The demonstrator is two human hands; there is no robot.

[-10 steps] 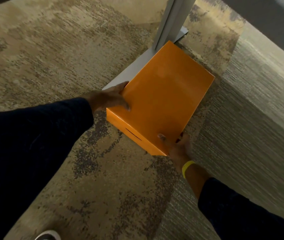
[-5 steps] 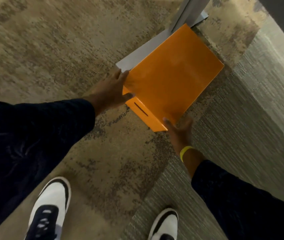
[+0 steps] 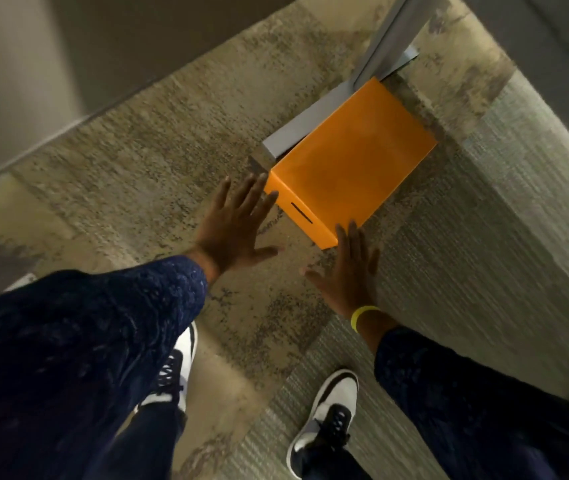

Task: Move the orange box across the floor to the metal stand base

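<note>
The orange box lies flat on the carpet, its far side resting on the grey metal stand base. A grey upright post rises from that base behind the box. My left hand hovers with fingers spread just short of the box's near left corner; whether a fingertip touches it I cannot tell. My right hand, with a yellow wristband, is spread flat at the box's near right corner and grips nothing.
Patterned beige carpet meets a ribbed grey carpet strip on the right. My two white-and-black shoes stand below the hands. A pale wall runs along the upper left.
Both hands have let go of the box and drawn back with fingers spread. The box has gone from held and tilted to lying on the stand base.
</note>
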